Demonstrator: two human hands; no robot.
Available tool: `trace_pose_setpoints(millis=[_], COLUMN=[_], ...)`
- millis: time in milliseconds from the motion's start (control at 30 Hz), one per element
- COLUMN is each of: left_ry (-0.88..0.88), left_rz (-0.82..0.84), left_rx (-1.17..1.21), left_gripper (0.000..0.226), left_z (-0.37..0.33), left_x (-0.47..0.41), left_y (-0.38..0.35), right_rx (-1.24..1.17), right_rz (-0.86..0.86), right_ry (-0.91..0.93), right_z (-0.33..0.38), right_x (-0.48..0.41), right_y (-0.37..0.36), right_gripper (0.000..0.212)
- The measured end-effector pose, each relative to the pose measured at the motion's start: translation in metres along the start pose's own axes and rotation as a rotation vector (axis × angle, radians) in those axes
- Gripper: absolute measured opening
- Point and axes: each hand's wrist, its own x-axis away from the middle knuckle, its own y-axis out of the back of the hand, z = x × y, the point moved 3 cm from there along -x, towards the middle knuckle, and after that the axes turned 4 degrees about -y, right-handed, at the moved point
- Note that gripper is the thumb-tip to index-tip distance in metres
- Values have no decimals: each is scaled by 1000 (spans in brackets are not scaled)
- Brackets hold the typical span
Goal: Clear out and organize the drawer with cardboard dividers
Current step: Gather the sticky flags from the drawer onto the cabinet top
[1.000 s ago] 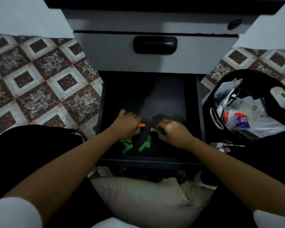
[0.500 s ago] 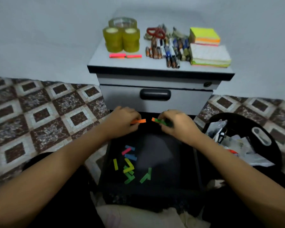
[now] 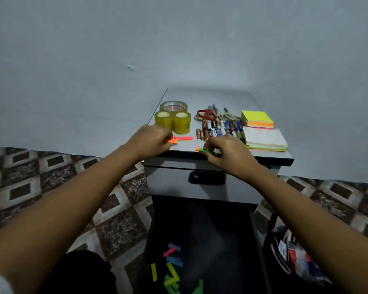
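On the left, patterned floor tiles [image 3: 51, 177] run up to a plain grey wall. The person's left hand [image 3: 151, 141] reaches over the front left edge of the grey cabinet top [image 3: 210, 98], fingers curled, pinching a short orange strip [image 3: 173, 141] whose free end points right. Just behind that hand stand three rolls of yellowish tape [image 3: 173, 120], two in front and one behind, and a pink strip [image 3: 185, 138] lies flat on the top just beside the orange one. Further right lie red-handled scissors [image 3: 206, 115] and, in front of them, a row of batteries [image 3: 219, 128] side by side. The right hand [image 3: 227, 154] sits at the cabinet's front edge, its fingers bent and gripping an orange and green strip [image 3: 206, 151] that points left. To its right are a stack of yellow and orange sticky notes [image 3: 257, 119] and a thicker white pad [image 3: 263, 137] in front of it.

Below the top, a grey drawer with a dark handle [image 3: 206, 178] is shut. Under it the dark drawer [image 3: 212, 225] stands pulled out, with loose coloured strips [image 3: 172, 269] scattered in its near left part. A dark bag of rubbish [image 3: 295, 258] sits on the floor just right of the drawer.
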Motion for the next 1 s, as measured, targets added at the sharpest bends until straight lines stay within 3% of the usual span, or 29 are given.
trace_pose_setpoints(millis=[100, 433, 1000], left_ry=[2, 12, 92], left_rz=[19, -57, -16], left_rx=[11, 190, 224], left_gripper=[18, 23, 21], left_z=[3, 1, 23], left_x=[-2, 4, 3], left_y=[-9, -11, -11], right_rx=[56, 315, 284], right_rz=[16, 211, 186], right_ry=[1, 27, -49], right_z=[2, 10, 15], right_x=[-18, -56, -64], right_y=[-1, -19, -38], right_gripper=[17, 25, 28])
